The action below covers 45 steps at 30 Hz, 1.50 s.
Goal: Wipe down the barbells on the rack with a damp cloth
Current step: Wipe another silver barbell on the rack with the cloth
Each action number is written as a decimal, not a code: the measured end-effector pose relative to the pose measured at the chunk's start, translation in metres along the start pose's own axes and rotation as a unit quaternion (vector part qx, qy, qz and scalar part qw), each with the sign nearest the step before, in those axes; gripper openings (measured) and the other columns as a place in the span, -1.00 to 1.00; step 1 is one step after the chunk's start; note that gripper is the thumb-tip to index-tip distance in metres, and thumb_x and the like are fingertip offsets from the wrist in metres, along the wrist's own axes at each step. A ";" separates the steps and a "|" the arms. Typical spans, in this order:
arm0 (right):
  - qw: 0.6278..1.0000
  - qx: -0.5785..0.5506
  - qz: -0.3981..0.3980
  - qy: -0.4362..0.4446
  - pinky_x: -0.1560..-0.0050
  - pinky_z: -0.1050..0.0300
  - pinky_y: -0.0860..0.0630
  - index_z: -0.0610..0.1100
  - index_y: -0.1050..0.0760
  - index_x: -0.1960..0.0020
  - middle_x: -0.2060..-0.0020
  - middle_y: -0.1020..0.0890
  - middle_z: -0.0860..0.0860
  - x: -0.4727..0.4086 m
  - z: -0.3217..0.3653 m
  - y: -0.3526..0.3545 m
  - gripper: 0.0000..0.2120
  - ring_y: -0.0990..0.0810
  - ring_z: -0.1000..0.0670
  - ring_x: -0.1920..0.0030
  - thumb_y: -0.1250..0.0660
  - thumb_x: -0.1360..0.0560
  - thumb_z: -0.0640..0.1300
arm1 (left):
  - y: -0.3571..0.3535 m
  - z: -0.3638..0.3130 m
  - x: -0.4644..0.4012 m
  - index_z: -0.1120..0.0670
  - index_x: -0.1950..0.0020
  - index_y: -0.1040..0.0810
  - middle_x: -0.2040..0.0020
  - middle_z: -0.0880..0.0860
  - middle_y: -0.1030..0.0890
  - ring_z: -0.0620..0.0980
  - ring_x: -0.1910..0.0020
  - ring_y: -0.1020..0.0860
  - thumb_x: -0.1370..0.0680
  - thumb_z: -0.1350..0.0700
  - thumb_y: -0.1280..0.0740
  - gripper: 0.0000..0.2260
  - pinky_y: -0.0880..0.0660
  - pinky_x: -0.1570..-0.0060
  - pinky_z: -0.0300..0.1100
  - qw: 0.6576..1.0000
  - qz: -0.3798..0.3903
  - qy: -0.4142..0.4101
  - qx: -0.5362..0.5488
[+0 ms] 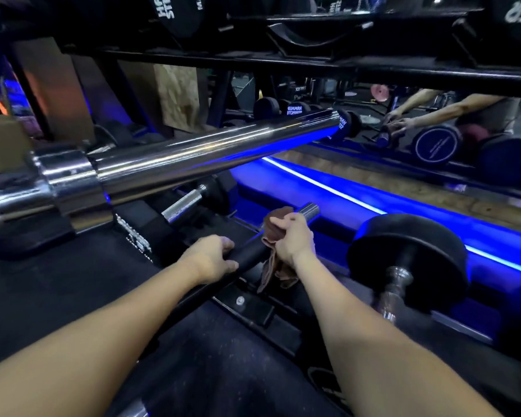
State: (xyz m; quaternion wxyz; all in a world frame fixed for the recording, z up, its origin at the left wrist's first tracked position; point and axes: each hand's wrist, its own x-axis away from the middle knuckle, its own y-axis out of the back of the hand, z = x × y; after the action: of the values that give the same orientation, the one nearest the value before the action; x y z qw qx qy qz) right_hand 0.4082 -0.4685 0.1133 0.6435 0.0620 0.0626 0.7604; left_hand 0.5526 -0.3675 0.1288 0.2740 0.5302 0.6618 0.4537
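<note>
Step in hand: wiping the low black bar point(250, 254) that lies across the rack's bottom tier, running from near left to far right in front of me. My right hand point(292, 236) wraps a brown cloth point(275, 260) around the bar just short of its chrome end point(309, 210); my fingers are curled fully closed over cloth and bar together, and the loose tail of the cloth hangs below my wrist. My left hand point(212, 257) steadies the same bar nearer to me, fingers curled over the top of the black section; how far they close underneath I cannot tell.

Judgement: this bar is part done. The next move calls for sliding the cloth along the shaft while the left hand keeps the bar from rolling, then covering the chrome end.

The large chrome barbell point(193, 158) sits on the tier above, to the left, apart from both hands. A black dumbbell point(406, 260) rests to the right, near the blue light strip point(328, 188).
</note>
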 end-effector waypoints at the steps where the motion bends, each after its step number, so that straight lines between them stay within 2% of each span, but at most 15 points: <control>1: 0.998 0.061 0.012 0.019 0.10 0.56 -0.27 -0.22 -0.39 -0.32 -0.16 -0.49 -0.08 0.009 -0.003 -0.003 -0.60 -0.49 0.06 -0.02 -0.24 -0.50 -0.41 | 0.001 0.004 0.007 0.11 -0.38 -0.44 -0.30 0.06 -0.53 -0.02 -0.26 -0.51 -0.50 0.05 -0.40 -0.54 -0.39 -0.28 -0.17 1.000 -0.019 -0.001 -0.001; 3: 0.989 0.135 0.040 0.039 -0.09 0.50 -0.17 -0.12 -0.43 -0.30 -0.27 -0.47 -0.09 0.032 -0.006 -0.013 -0.53 -0.42 -0.09 -0.26 -0.23 -0.43 -0.41 | 0.005 0.015 0.023 0.07 -0.35 -0.47 -0.28 0.06 -0.54 0.01 -0.25 -0.51 -0.51 0.02 -0.38 -0.58 -0.42 -0.25 -0.14 0.998 -0.060 0.005 -0.021; 5: 0.986 0.148 0.065 0.045 -0.15 0.48 -0.17 -0.07 -0.46 -0.27 -0.30 -0.42 -0.09 0.054 -0.005 -0.022 -0.52 -0.42 -0.11 -0.28 -0.23 -0.41 -0.40 | 0.010 0.026 0.043 0.04 -0.32 -0.49 -0.28 0.05 -0.52 0.04 -0.25 -0.50 -0.52 0.01 -0.35 -0.62 -0.42 -0.23 -0.11 0.995 -0.090 0.018 -0.040; 8: 0.981 0.161 0.078 0.077 -0.32 0.29 -0.27 0.06 -0.52 -0.14 -0.30 -0.43 -0.05 0.084 -0.004 -0.035 -0.53 -0.43 -0.16 -0.26 -0.22 -0.42 -0.42 | 0.014 0.042 0.073 0.03 -0.33 -0.47 -0.28 0.07 -0.46 0.06 -0.25 -0.46 -0.54 -0.03 -0.32 -0.62 -0.40 -0.23 -0.10 0.993 -0.097 0.027 -0.067; 11: 0.970 0.204 0.090 0.101 -0.26 0.32 -0.23 -0.07 -0.54 -0.26 -0.26 -0.38 0.00 0.107 -0.004 -0.046 -0.55 -0.40 -0.14 -0.22 -0.22 -0.46 -0.40 | 0.017 0.055 0.100 0.02 -0.34 -0.45 -0.26 0.06 -0.43 0.05 -0.27 -0.42 -0.52 -0.07 -0.33 -0.59 -0.41 -0.21 -0.11 0.992 -0.103 0.035 -0.065; 15: 0.968 0.201 0.116 0.101 -0.20 0.27 -0.35 -0.17 -0.49 -0.27 -0.20 -0.45 -0.06 0.134 0.002 -0.058 -0.62 -0.43 -0.12 -0.26 -0.28 -0.48 -0.38 | 0.016 0.073 0.130 0.03 -0.35 -0.43 -0.23 0.06 -0.40 0.06 -0.30 -0.35 -0.46 -0.15 -0.39 -0.49 -0.33 -0.26 -0.13 0.993 -0.096 0.042 -0.049; 19: 0.950 0.237 0.138 0.146 -0.33 0.19 -0.24 -0.03 -0.52 -0.30 -0.20 -0.34 0.07 0.167 -0.002 -0.076 -0.56 -0.39 -0.13 -0.23 -0.37 -0.47 -0.32 | 0.020 0.085 0.146 0.02 -0.43 -0.36 -0.30 0.05 -0.38 0.07 -0.33 -0.35 -0.38 -0.10 -0.49 -0.33 -0.30 -0.33 -0.10 0.998 -0.061 0.030 0.000; 24: 0.939 0.266 0.129 0.174 -0.15 0.39 -0.15 0.03 -0.47 -0.35 -0.25 -0.31 0.05 0.183 0.003 -0.086 -0.58 -0.26 -0.02 -0.07 -0.35 -0.52 -0.21 | 0.029 0.086 0.145 0.04 -0.40 -0.41 -0.32 0.05 -0.49 0.04 -0.31 -0.44 -0.29 -0.04 -0.57 -0.27 -0.38 -0.28 -0.09 0.996 -0.070 0.052 0.031; 27: 0.915 0.331 0.099 0.209 -0.13 0.14 -0.38 0.15 -0.42 -0.36 -0.26 -0.26 0.10 0.187 0.006 -0.091 -0.61 -0.19 -0.02 -0.03 -0.30 -0.55 -0.09 | 0.036 0.093 0.137 0.10 -0.38 -0.44 -0.32 0.05 -0.51 -0.01 -0.30 -0.47 -0.29 0.00 -0.58 -0.29 -0.48 -0.18 -0.14 0.994 -0.038 0.063 0.084; 30: 0.907 0.348 0.090 0.218 -0.06 0.07 -0.41 0.22 -0.37 -0.36 -0.30 -0.23 0.13 0.177 0.004 -0.094 -0.64 -0.21 -0.07 -0.11 -0.23 -0.58 0.02 | 0.043 0.102 0.126 0.15 -0.22 -0.56 -0.13 0.05 -0.63 0.01 -0.15 -0.57 -0.35 0.01 -0.54 -0.51 -0.51 -0.01 -0.21 0.992 0.015 0.061 0.106; 34: 0.925 0.321 0.034 0.203 -0.23 0.09 -0.31 0.16 -0.42 -0.36 -0.33 -0.27 0.06 0.136 -0.007 -0.075 -0.66 -0.26 -0.15 -0.13 -0.23 -0.59 -0.01 | 0.048 0.111 0.116 0.08 0.04 -0.65 0.02 0.12 -0.68 -0.05 0.11 -0.56 -0.45 -0.02 -0.45 -0.80 -0.44 -0.17 -0.07 0.987 0.100 0.054 0.112; 37: 0.936 0.294 0.003 0.194 -0.26 0.14 -0.27 0.13 -0.45 -0.34 -0.31 -0.29 0.04 0.106 -0.015 -0.063 -0.67 -0.25 -0.12 -0.11 -0.24 -0.59 -0.02 | 0.053 0.107 0.111 0.12 -0.06 -0.59 -0.13 0.12 -0.63 0.01 -0.07 -0.56 -0.49 -0.07 -0.40 -0.71 -0.40 -0.27 -0.08 0.981 0.156 0.059 0.093; 39: 0.947 0.265 -0.007 0.180 -0.18 0.18 -0.28 0.12 -0.49 -0.31 -0.29 -0.31 0.05 0.089 -0.013 -0.061 -0.70 -0.21 -0.06 -0.08 -0.25 -0.58 0.02 | 0.056 0.100 0.101 0.13 -0.26 -0.50 -0.26 0.10 -0.55 -0.01 -0.19 -0.52 -0.50 -0.01 -0.40 -0.61 -0.37 -0.29 -0.17 0.987 0.131 0.055 0.077; 43: 0.956 0.263 0.008 0.127 -0.05 0.13 -0.28 0.09 -0.50 -0.29 -0.26 -0.31 0.04 0.059 0.001 -0.062 -0.68 -0.24 -0.15 -0.16 -0.21 -0.58 0.12 | 0.049 0.070 0.074 0.18 -0.31 -0.46 -0.17 0.07 -0.58 0.03 -0.09 -0.56 -0.47 0.05 -0.43 -0.54 -0.43 0.02 -0.26 0.991 0.019 0.056 0.117; 45: 0.952 0.283 0.010 0.117 -0.07 0.05 -0.32 0.05 -0.52 -0.27 -0.25 -0.30 0.01 0.044 0.007 -0.059 -0.67 -0.24 -0.19 -0.19 -0.19 -0.58 0.12 | 0.037 0.051 0.057 0.16 -0.34 -0.44 -0.27 0.06 -0.52 0.02 -0.21 -0.52 -0.45 0.06 -0.46 -0.49 -0.41 -0.10 -0.23 0.994 0.005 0.040 0.099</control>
State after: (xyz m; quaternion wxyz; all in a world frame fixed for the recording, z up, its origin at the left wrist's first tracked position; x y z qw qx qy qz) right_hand 0.4591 -0.4149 0.1108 0.5800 0.1526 0.3493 0.7199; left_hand 0.5958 -0.2970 0.1465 0.1909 0.5394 0.7111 0.4087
